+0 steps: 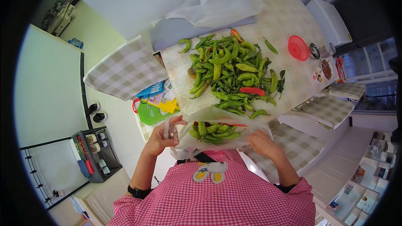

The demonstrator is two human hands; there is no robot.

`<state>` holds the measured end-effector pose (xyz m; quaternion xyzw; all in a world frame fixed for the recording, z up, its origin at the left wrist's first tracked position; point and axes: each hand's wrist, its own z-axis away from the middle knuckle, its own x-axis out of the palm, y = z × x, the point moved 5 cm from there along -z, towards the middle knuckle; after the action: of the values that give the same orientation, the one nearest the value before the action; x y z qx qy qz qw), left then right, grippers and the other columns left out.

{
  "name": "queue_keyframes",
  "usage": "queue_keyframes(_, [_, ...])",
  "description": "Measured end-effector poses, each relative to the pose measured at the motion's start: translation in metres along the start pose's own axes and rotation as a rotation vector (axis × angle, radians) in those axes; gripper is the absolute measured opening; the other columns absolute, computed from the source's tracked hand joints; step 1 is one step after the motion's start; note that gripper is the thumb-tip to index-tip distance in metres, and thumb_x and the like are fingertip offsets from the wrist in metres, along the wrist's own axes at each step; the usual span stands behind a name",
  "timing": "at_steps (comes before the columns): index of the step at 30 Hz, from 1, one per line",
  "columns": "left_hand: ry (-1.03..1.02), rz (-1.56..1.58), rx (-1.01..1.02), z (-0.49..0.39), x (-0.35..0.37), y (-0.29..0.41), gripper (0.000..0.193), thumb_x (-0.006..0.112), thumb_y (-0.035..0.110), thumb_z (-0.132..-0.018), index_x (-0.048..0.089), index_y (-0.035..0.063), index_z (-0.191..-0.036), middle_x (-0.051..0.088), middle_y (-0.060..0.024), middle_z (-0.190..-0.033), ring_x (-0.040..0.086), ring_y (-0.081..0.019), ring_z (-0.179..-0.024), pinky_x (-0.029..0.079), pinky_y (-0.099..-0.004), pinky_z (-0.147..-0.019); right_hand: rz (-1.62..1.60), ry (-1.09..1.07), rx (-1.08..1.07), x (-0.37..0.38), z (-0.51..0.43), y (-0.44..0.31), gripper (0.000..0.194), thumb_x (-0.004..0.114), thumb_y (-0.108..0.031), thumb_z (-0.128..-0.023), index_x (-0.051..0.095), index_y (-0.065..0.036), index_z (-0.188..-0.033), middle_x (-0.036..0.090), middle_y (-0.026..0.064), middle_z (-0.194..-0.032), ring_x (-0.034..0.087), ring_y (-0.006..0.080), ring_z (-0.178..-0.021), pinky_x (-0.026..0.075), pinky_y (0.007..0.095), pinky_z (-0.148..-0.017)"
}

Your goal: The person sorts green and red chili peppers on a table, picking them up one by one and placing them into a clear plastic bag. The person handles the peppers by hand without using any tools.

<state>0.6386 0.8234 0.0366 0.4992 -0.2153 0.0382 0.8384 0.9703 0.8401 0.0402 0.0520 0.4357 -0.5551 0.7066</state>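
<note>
A translucent plastic bag (220, 146) is stretched between my two hands at the near edge of the table, its mouth wide. My left hand (161, 135) grips its left end by the handle, with thumb and fingers closed on the plastic. At the other end, my right hand (262, 142) holds the bag's side, its fingertips partly hidden by the film. Green peppers (216, 133) and some red ones lie inside. Just beyond the bag, a large pile of green peppers (226, 66) covers part of the table (292, 15), with a red pepper (252, 91) near its front.
Another white plastic bag (220, 6) lies at the far side. A red plastic bowl (298, 48), a metal ladle (314, 51) and a dish of food (326, 69) stand to the right. Checked chairs (125, 69) surround the table; colourful bags (154, 103) rest on a left seat.
</note>
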Motion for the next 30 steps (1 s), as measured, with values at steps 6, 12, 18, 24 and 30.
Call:
queue_keyframes(6, [-0.034,-0.100,-0.076,-0.003,0.009,-0.004,0.048,0.067,-0.011,-0.066,0.066,-0.0006,-0.114,0.071,-0.0097,-0.100,0.059,-0.0078,-0.069,0.049,-0.0215,-0.066,-1.331,0.127,-0.246,-0.062,0.008,0.033,0.020,0.056,-0.010,-0.092,0.062,0.002,-0.108,0.068,0.0129,-0.098,0.066,0.0207,-0.085,0.052,0.0350,-0.080])
queue_keyframes(12, [0.242,0.044,0.004,0.003,0.012,-0.011,0.031,0.063,-0.014,-0.068,0.071,-0.0024,-0.095,0.071,-0.0089,-0.088,0.059,-0.0101,-0.067,0.048,-0.0222,-0.064,-1.134,0.810,0.053,-0.086,-0.074,0.181,0.016,0.050,-0.001,-0.094,0.062,0.002,-0.104,0.068,0.0091,-0.094,0.065,0.0141,-0.082,0.053,0.0280,-0.075])
queue_keyframes(18, [0.380,0.047,0.048,0.010,0.012,-0.015,0.026,0.064,-0.012,-0.068,0.071,-0.0031,-0.091,0.071,-0.0113,-0.087,0.060,-0.0113,-0.066,0.048,-0.0236,-0.063,-0.814,0.845,0.040,-0.058,-0.141,0.209,0.015,0.051,-0.002,-0.095,0.063,-0.002,-0.104,0.069,0.0087,-0.095,0.065,0.0156,-0.079,0.052,0.0288,-0.072])
queue_keyframes(24, [0.416,0.053,0.095,0.006,0.016,-0.016,0.024,0.062,-0.010,-0.069,0.070,-0.0029,-0.091,0.070,-0.0118,-0.086,0.059,-0.0109,-0.064,0.048,-0.0244,-0.062,-0.468,0.836,0.054,-0.056,-0.161,0.184,0.018,0.055,-0.003,-0.092,0.064,-0.005,-0.107,0.067,0.0108,-0.096,0.064,0.0233,-0.085,0.051,0.0364,-0.074])
queue_keyframes(30, [0.409,0.047,0.096,0.000,0.022,-0.015,0.026,0.059,-0.010,-0.069,0.070,-0.0022,-0.091,0.070,-0.0109,-0.086,0.059,-0.0108,-0.064,0.048,-0.0248,-0.062,0.056,0.549,-0.185,-0.026,-0.162,0.159,0.036,0.068,-0.004,-0.078,0.062,-0.012,-0.113,0.059,0.0077,-0.118,0.046,0.0262,-0.117,0.031,0.0452,-0.102])
